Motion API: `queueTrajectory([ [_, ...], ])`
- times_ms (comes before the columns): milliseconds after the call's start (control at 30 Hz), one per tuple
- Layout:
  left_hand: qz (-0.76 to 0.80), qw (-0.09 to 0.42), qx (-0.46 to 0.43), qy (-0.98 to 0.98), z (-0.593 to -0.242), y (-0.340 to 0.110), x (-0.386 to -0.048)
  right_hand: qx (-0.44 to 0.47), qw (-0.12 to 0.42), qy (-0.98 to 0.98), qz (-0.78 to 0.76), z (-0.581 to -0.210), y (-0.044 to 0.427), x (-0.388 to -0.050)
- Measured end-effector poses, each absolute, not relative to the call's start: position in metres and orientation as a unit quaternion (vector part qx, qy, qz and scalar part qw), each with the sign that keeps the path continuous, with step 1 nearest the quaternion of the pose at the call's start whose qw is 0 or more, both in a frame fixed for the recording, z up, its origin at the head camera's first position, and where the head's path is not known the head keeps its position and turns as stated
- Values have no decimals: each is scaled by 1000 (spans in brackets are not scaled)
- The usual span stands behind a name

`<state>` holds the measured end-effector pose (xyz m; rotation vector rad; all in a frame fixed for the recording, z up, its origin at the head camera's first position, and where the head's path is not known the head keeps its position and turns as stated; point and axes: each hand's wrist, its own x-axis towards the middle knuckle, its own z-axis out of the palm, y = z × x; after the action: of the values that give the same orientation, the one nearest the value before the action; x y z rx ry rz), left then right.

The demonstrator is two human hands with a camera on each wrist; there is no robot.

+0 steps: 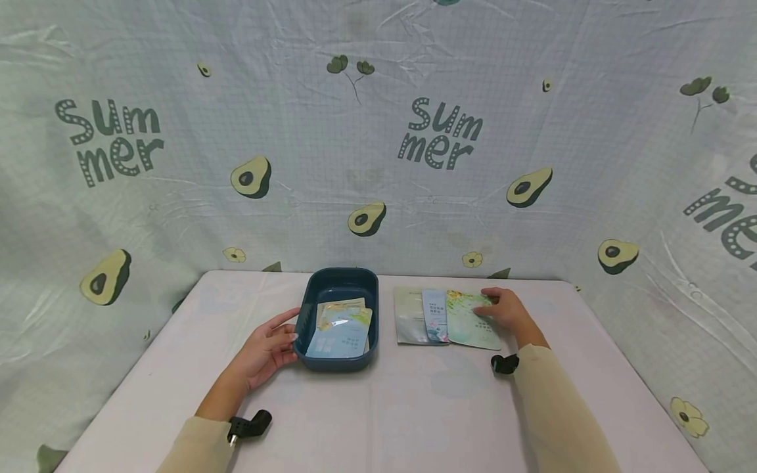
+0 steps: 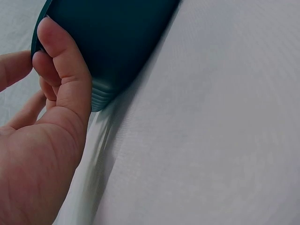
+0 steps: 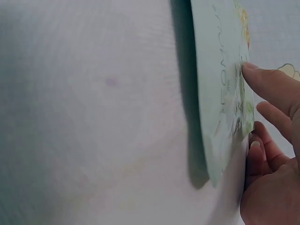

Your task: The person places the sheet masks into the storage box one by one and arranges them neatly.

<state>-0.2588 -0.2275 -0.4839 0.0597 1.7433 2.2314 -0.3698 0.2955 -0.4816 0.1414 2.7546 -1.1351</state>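
Observation:
In the head view a dark blue plastic basin stands left of centre, with flat printed sheet mask packets lying inside. My left hand touches the basin's left side; close up, the fingers of the left hand rest against its rim and outer wall. To the right, a silver-grey packet, a narrow blue packet and a light green sheet mask packet overlap. My right hand pinches the green packet's right edge, thumb on top. That packet is slightly raised, casting a shadow.
Under everything is a white-covered table. A pale curtain printed with avocados and lettering rises behind and along both sides. A black wrist camera is strapped to the left wrist, another camera to the right.

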Motion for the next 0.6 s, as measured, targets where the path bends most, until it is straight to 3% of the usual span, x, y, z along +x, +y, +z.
queueTrajectory([
  [600, 777, 152, 22, 610, -483, -229, -258, 50, 103, 926, -361, -481, 298, -371],
])
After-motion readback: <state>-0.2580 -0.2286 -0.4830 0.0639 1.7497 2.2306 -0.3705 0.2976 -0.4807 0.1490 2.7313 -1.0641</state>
